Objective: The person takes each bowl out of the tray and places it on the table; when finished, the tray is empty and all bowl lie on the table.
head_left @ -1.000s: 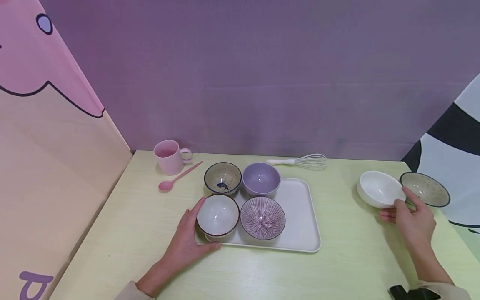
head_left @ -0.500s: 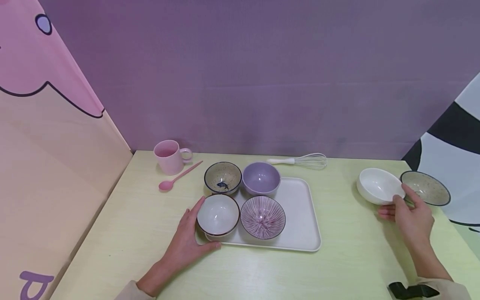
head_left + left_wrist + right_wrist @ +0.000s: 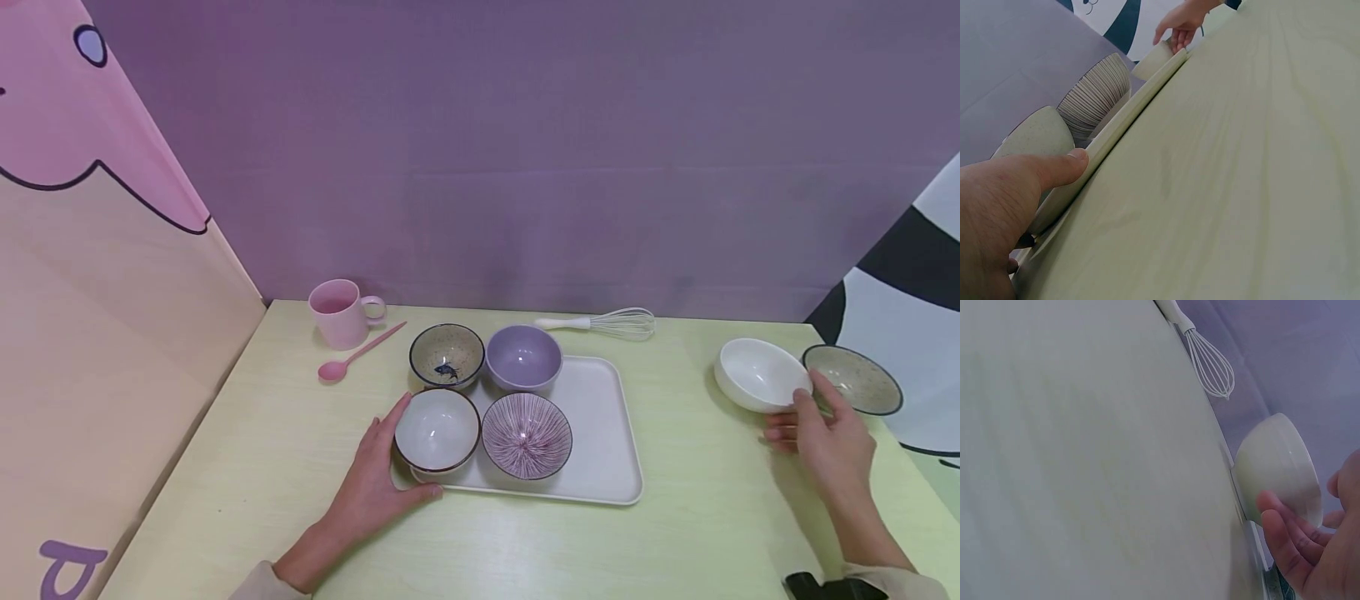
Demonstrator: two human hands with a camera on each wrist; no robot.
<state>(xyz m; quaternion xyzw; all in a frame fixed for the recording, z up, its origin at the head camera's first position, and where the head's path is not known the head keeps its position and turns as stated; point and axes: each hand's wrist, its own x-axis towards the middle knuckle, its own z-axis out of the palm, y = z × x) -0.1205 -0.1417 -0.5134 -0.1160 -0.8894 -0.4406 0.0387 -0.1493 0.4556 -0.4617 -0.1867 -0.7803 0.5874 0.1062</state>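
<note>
In the head view my left hand rests around the front left corner of a white tray. Its index finger extends along a white bowl with a brown rim; its straight thumb lies at the tray's front edge. Beside that bowl stands a purple-striped bowl. Behind them are a speckled bowl with a dark fish motif and a lilac bowl. Far right, my right hand grips a plain white bowl, thumb at its rim and other fingers against its underside.
A second speckled bowl sits right behind my right hand, by the table's right edge. At the back lie a whisk and a pink spoon, with a pink mug near the left. A purple backdrop rises behind the table.
My right hand and the white bowl shift only slightly. The left hand, tray and the bowls about it stay where they were.
</note>
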